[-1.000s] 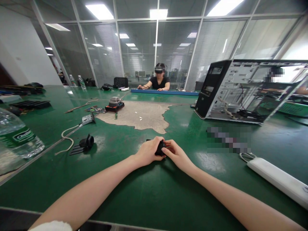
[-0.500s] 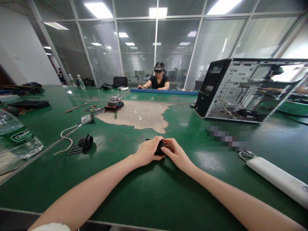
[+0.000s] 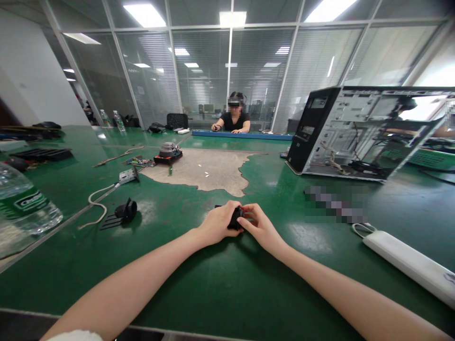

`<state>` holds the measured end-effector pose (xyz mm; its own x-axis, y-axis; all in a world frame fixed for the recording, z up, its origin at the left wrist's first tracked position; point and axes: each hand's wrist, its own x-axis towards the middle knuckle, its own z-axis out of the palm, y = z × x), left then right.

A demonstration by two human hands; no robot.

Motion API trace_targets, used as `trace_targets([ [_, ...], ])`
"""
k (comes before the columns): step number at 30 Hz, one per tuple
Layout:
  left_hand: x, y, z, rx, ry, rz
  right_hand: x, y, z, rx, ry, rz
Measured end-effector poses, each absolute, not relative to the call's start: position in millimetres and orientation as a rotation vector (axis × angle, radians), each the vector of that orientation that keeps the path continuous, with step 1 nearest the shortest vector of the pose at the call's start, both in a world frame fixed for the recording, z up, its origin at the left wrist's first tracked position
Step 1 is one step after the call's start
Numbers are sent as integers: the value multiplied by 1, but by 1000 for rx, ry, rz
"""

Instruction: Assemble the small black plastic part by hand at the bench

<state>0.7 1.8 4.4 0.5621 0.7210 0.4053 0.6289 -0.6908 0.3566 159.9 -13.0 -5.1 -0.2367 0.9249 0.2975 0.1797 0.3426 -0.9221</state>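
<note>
One bottle label (image 3: 30,202), hands (image 3: 221,221) (image 3: 262,227) on black part (image 3: 235,219)

Ceiling panels (image 3: 145,15): bright white, top of frame; dimmer reflections in glass partition (image 3: 202,85).
Upper right edge: washed-out glare.
Surface (image 3: 199,293): pale sheen right of centre; soft shadow below hands (image 3: 218,225).
Black part (image 3: 235,219): dark, little detail.
Lens: wide; partition splays outward at both sides.
Pixelation: blocky patches, right of centre and upper centre.

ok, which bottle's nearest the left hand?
The big green-labelled bottle, cut off by the picture's left edge; the other two bottles stand far back, looking much smaller.
</note>
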Motion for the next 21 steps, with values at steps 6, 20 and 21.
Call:
trace_targets([
  [6, 0, 1, 6, 2619, 1141, 789, 161, -18, 0, -966, -1696, 1065],
  [20, 1, 2, 6, 2611, 1160, 775, 161, -18, 0, -978, -1708, 1056],
  [21, 1, 1, 7, 2607, 1157, 781, 160, -18, 0, -960, -1710, 1024],
])
